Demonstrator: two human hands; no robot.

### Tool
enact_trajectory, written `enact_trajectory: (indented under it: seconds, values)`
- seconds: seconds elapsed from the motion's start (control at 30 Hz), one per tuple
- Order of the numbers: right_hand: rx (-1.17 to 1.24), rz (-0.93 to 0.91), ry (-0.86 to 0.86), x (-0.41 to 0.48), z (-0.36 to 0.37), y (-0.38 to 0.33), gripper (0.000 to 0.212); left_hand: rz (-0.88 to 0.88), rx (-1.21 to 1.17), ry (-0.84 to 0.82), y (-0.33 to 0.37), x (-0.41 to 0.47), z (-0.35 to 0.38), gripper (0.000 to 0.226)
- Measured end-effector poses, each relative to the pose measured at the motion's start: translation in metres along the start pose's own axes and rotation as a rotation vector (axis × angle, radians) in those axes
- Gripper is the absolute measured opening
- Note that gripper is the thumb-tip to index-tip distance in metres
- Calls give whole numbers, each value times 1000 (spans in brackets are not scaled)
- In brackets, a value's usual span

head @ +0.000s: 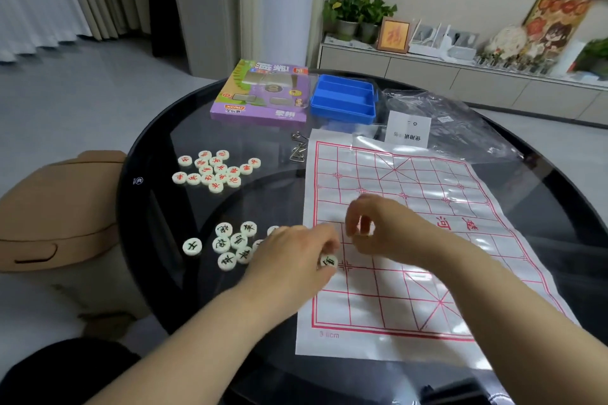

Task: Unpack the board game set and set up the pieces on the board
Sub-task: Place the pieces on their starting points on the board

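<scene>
A black-lettered piece (329, 262) is pinched in the grip of the left hand (292, 256), at the left edge of the paper board (411, 181). The right hand (378, 223) hovers over the board with its fingers curled, and its grip is too blurred to tell. Loose black pieces (230, 243) and red pieces (217, 171) lie on the glass worktop (158, 207).

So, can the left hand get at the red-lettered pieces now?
Probably yes: only bare glass table lies between the left hand and the red-lettered pieces. But its grip holds a black-lettered piece, so that should go down first.
</scene>
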State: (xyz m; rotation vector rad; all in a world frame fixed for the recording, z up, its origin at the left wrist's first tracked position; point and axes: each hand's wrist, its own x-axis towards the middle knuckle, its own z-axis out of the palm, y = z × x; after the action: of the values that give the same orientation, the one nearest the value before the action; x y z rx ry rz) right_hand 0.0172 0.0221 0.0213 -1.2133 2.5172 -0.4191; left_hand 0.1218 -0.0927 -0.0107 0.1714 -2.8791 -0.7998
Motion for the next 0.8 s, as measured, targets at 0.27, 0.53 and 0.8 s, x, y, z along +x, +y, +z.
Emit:
enact_trajectory:
  seconds: [0.27, 0.53, 0.8]
  values:
    - [23, 24, 68, -5, 2, -10, 32, -33, 39, 66, -33, -12, -26, 43]
    - [-119, -187, -23, 25, 41, -61, 51, -167, 99, -90, -77, -16, -44, 90]
    - [-189, -168, 51, 39, 48, -62, 37, -113, 99, 41, -82, -8, -41, 39]
